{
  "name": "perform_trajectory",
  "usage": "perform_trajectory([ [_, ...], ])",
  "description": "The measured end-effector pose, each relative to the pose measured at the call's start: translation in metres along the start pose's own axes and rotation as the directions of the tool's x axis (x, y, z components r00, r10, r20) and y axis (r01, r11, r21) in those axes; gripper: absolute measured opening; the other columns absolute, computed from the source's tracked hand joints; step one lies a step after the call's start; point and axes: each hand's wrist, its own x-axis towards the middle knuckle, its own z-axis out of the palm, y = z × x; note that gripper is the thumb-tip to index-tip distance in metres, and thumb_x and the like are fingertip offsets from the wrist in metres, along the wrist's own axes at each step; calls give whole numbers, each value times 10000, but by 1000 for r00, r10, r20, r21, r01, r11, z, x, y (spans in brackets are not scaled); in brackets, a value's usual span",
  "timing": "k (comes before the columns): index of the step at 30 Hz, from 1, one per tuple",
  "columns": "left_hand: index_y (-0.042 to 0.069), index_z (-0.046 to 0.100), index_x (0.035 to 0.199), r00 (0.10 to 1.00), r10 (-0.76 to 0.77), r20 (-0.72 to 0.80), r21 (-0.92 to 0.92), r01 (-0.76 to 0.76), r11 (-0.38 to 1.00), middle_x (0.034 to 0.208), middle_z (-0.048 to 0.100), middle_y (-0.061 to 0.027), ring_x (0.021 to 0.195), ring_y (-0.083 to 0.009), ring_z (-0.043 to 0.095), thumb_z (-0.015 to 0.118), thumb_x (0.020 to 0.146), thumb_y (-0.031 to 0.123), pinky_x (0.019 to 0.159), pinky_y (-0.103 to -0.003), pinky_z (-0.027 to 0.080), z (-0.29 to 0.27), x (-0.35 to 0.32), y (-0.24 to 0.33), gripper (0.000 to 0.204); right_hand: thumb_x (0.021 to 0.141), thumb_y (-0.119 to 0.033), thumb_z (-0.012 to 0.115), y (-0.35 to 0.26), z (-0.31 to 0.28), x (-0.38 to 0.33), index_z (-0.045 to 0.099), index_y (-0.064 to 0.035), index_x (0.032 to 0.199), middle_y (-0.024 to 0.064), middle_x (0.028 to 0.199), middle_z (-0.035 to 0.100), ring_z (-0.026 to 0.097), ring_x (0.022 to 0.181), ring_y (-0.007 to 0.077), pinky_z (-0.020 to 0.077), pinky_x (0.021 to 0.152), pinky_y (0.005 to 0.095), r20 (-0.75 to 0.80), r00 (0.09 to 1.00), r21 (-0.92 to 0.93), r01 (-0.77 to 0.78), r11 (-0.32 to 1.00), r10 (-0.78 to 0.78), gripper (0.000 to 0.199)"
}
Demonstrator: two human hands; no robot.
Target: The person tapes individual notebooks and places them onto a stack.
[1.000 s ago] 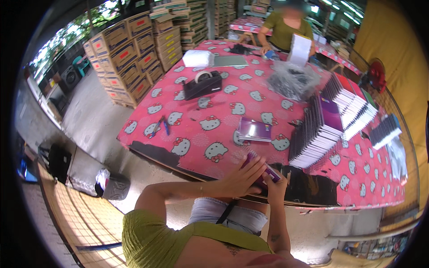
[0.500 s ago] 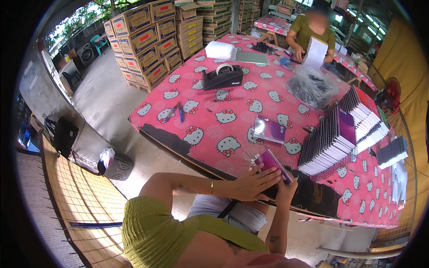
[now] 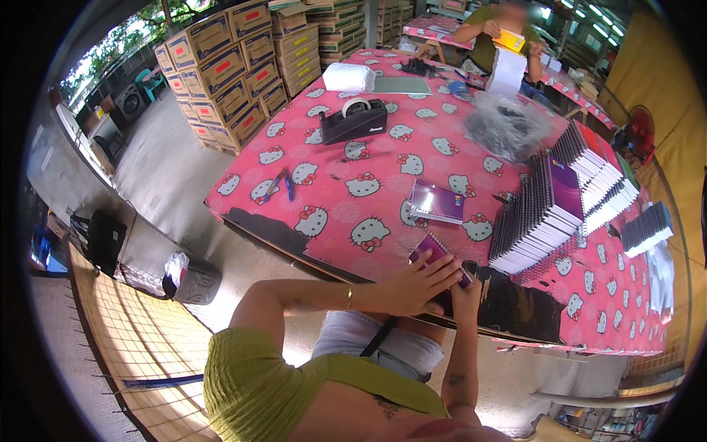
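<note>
Just above the near table edge, a purple spiral notebook is held tilted between both my hands. My left hand reaches across from the left, its fingers laid over the cover and closed on it. At the notebook's lower right end, by the coil, my right hand is closed. A small dark piece shows at the top of that hand; its kind is unclear. Another purple spiral notebook lies flat just beyond. To the right rises a stack of purple spiral notebooks.
Blue-handled pliers and a black tape dispenser lie on the pink patterned table. Farther back are a plastic bag of dark coils and a white package. A co-worker handles a yellow item across the table.
The notebook in my hands has tipped flatter and shifted slightly left, with my left fingers farther over it. Across the table, the co-worker has raised a yellow item above the white stack.
</note>
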Motion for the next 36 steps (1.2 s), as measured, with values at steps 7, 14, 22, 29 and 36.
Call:
perform_trajectory([
  [7,19,364,1502,998,-20,-59,36,22,999,1574,329,-166,1463,-362,292,455,980,525,1165,-616,164,-13,25,-7,733,904,-11,634,5,5,5,677,38,1056,0,832,664,548,767,60,472,666,246,26,999,138,14,990,-18,165],
  [14,98,612,1240,979,-5,-201,-69,-9,998,1155,638,-80,1123,-263,599,646,925,301,1092,-551,332,-14,37,-29,376,902,-7,659,-21,4,1,672,27,1108,64,908,699,597,854,74,511,747,248,48,998,-205,50,978,-41,209],
  [22,91,647,1088,979,-50,-200,-240,0,971,1003,661,-61,946,-267,640,699,883,225,914,-436,463,-11,34,-23,250,903,27,680,-39,-2,-28,685,27,1055,101,1020,695,672,939,139,552,831,269,-217,948,-78,219,973,-231,153],
  [29,85,635,1044,990,-73,-123,-206,46,977,1002,651,-93,946,-288,637,673,899,242,871,-424,480,-25,38,-24,217,914,0,687,-36,-1,-30,689,21,1086,82,1007,700,676,916,127,554,812,270,-235,951,-102,182,978,-202,173],
  [36,89,633,1051,979,-68,-194,-268,14,963,1043,648,-96,987,-293,628,664,901,224,902,-451,455,-33,51,-15,204,907,24,677,-38,-6,-30,670,22,1165,89,1073,693,677,945,141,552,820,270,-235,953,-89,174,981,-190,259],
])
